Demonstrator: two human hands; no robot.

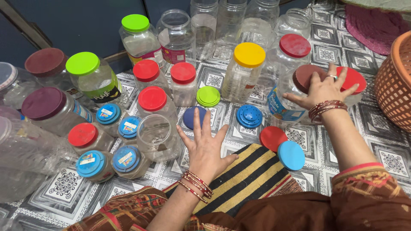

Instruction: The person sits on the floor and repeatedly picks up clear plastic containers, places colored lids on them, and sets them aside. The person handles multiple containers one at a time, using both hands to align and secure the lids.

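left hand (205,147) spread flat, fingertips at dark blue lid (191,116) | right hand (324,89) on maroon-lidded jar (287,100) | orange basket (396,81) far right
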